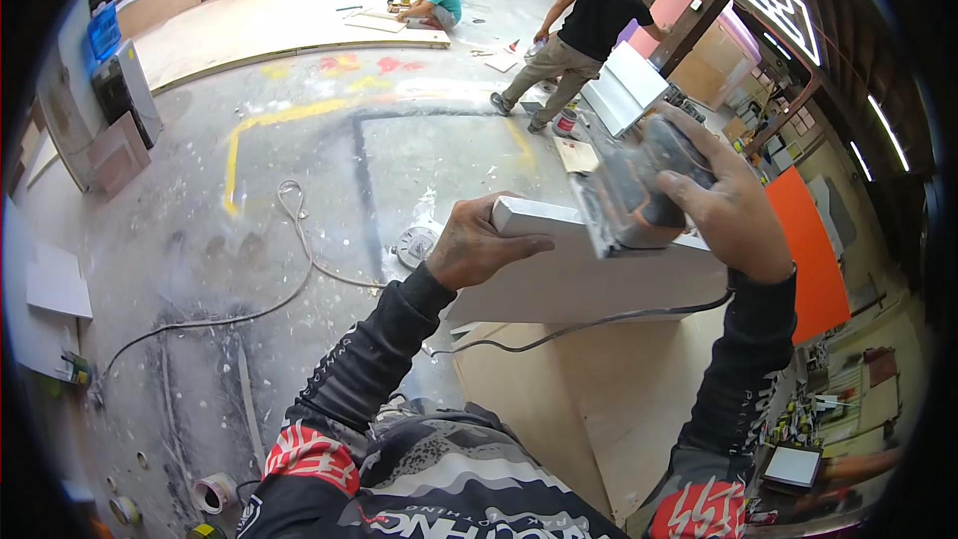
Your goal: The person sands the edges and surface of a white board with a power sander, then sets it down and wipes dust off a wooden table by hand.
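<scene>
Sander (639,190) at the upper edge of a white board (589,284), both hands engaged

Gripping the sander from above with the right hand (738,210), fingers curled over its dark body, thumb bent against the near side. Blurred there, so cannot tell exactly how the sole meets the board. Holding the board's left end with the left hand (479,245), thumb along the near face and fingers behind, clamped on the corner. Wearing long black sleeves (394,324) with red-and-white patches higher up.

Board on edge above a plywood surface (524,379), with a dark cable (579,329) running across in front of its lower part, from near the right wrist toward the left.

Around on the paint-marked grey floor (299,155): a looped cord (304,269) to the left, a yellow line (234,165) beyond, a roll of tape (213,492) low on the left. On the right, an orange panel (806,250); farther off, a white box (627,90) with a tin (566,120) near it.

In the background, a standing person (604,20) in a black top, turned away, and a crouching person (446,5) in teal beside a long pale platform (230,35)
</scene>
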Motion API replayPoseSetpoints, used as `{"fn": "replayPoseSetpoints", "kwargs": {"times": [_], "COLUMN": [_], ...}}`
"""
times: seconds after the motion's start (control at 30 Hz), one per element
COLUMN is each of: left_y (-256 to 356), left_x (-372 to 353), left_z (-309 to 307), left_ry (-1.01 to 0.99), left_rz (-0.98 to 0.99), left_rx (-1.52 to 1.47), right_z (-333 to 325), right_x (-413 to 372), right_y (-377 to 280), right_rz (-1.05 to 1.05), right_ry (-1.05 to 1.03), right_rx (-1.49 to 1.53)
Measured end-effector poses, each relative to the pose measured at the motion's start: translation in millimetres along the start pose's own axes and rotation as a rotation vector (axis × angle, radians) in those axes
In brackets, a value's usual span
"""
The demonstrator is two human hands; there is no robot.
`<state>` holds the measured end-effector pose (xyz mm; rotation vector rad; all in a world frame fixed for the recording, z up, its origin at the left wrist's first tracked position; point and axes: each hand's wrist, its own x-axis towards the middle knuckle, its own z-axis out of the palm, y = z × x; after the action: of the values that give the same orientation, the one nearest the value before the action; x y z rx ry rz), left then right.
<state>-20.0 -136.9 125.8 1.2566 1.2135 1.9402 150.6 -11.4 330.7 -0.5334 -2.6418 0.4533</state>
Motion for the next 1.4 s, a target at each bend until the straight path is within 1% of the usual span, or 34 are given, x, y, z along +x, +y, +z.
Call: {"fn": "replayPoseSetpoints", "kwargs": {"times": [0.03, 0.07, 0.1, 0.13, 0.17, 0.23, 0.27, 0.37, 0.4, 0.47, 0.5, 0.57, 0.6, 0.7, 0.73, 0.77, 0.83, 0.87, 0.9, 0.97, 1.03, 1.07, 1.13, 1.17, 1.23, 1.3, 1.33, 1.4], "left_y": [0, 0, 2, 2, 1, -3, -5, -8, -7, -9, -11, -12, -12, -9, -8, -8, -10, -11, -10, -10, -9, -11, -14, -16, -16, -9, -6, -10], "left_x": [1, 1, 2, 2, 2, 2, 2, 3, 3, 4, 4, 6, 6, 9, 9, 9, 9, 9, 9, 9, 11, 9, 8, 9, 9, 8, 8, 10], "left_z": [0, -2, -3, -5, -5, -5, -5, -7, -7, -6, -6, -4, -4, -5, -5, -5, -6, -5, -3, -3, -4, -6, -5, -7, -12, -8, -7, -7], "left_ry": [-0.005, -0.005, -0.009, -0.014, -0.018, -0.001, -0.008, 0.012, 0.016, 0.011, 0.003, -0.009, -0.011, -0.008, -0.006, 0.000, -0.005, 0.004, 0.001, 0.006, 0.018, 0.030, 0.045, 0.050, 0.003, 0.024, 0.030, 0.029], "left_rz": [0.013, 0.014, 0.040, 0.066, 0.066, 0.046, 0.046, 0.033, 0.025, 0.016, 0.028, 0.034, 0.027, 0.031, 0.044, 0.043, 0.023, 0.023, 0.003, -0.017, 0.040, 0.037, 0.092, 0.092, 0.013, 0.002, -0.013, 0.004], "left_rx": [-0.007, -0.009, 0.054, 0.116, 0.113, 0.088, 0.081, 0.061, 0.055, 0.045, 0.064, 0.082, 0.060, 0.065, 0.091, 0.093, 0.080, 0.083, 0.041, 0.005, 0.042, 0.054, 0.007, 0.009, -0.029, -0.009, 0.012, 0.029], "right_z": [-6, -10, -17, -25, -32, -42, -45, -54, -54, -54, -51, -44, -39, -20, -13, -6, 5, 7, 10, 20, 29, 35, 37, 37, 37, 34, 35, 36], "right_x": [-3, -7, -10, -12, -15, -21, -24, -30, -31, -32, -30, -25, -21, -9, -6, -3, 2, 3, 4, 8, 13, 16, 16, 17, 18, 19, 21, 21], "right_y": [10, 25, 37, 47, 55, 67, 69, 105, 107, 106, 97, 71, 75, 41, 39, 32, 10, -8, -16, -27, -39, -50, -57, -59, -56, -44, -44, -44], "right_rz": [-0.001, 0.045, 0.091, 0.172, 0.176, 0.332, 0.388, 0.404, 0.411, 0.361, 0.368, 0.325, 0.229, 0.192, 0.097, 0.092, 0.021, 0.042, 0.033, -0.055, -0.071, -0.052, -0.029, -0.031, -0.042, -0.065, -0.072, -0.028], "right_ry": [-0.001, 0.011, 0.023, 0.018, 0.019, 0.034, 0.058, 0.111, 0.115, 0.126, 0.129, 0.096, 0.097, 0.054, 0.062, 0.058, 0.065, 0.028, 0.025, 0.035, 0.037, 0.033, 0.028, 0.021, 0.011, 0.026, 0.021, 0.012], "right_rx": [-0.001, 0.021, 0.042, -0.033, -0.036, -0.005, -0.036, -0.098, -0.104, -0.187, -0.190, -0.153, -0.123, -0.109, -0.066, -0.064, -0.133, -0.207, -0.203, -0.180, -0.166, -0.166, -0.169, -0.179, -0.190, -0.093, -0.091, 0.013]}}
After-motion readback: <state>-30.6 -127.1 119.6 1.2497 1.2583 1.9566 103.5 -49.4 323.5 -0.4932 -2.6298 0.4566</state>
